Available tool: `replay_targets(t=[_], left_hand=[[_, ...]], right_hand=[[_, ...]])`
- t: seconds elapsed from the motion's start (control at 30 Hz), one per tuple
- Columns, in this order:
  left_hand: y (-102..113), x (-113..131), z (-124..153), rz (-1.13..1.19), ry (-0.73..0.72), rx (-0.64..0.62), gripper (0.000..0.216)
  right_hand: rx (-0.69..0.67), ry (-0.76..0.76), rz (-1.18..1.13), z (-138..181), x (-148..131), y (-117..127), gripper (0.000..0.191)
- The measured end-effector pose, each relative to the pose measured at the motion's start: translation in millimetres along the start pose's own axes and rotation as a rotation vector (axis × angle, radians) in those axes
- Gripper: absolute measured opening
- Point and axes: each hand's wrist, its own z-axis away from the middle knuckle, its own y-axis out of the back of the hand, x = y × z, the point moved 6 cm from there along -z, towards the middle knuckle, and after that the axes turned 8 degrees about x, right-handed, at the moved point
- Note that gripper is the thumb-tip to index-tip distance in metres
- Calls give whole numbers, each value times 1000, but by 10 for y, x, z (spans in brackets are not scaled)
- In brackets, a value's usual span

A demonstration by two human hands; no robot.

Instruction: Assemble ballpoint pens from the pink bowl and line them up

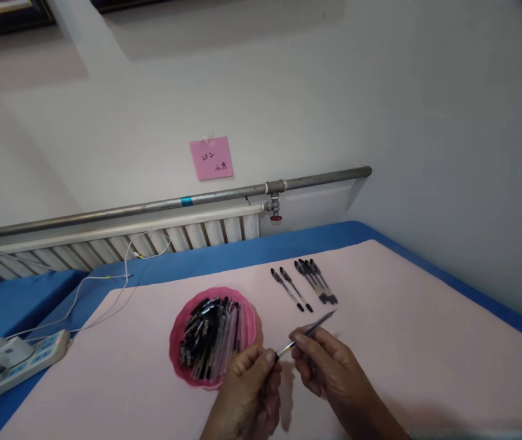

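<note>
Pen sits right of lower center in frame, above the surface, slanted with its pointed end toward upper right. Left hand has thumb and fingers closed on its lower-left end, right hand pinches it mid-length. Bowl of pen parts is just left of the hands, lower center; other pens lie in two groups, right of center.
</note>
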Motion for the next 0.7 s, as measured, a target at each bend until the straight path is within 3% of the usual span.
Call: replay_targets(t=[0.33, 0.47, 0.6, 0.7], left_hand=[[25, -11, -40, -176, -133, 3, 40], [-41, 11, -29, -270, -158, -11, 42], [-3, 226, 28, -366, -305, 83, 39], [183, 548, 122, -470, -481, 253, 33]], right_hand=[[-6, 30, 53, 12, -77, -2, 36], [52, 38, 83, 9, -116, 63, 36], [144, -85, -32, -20, -93, 143, 27], [160, -96, -25, -36, -124, 169, 24]])
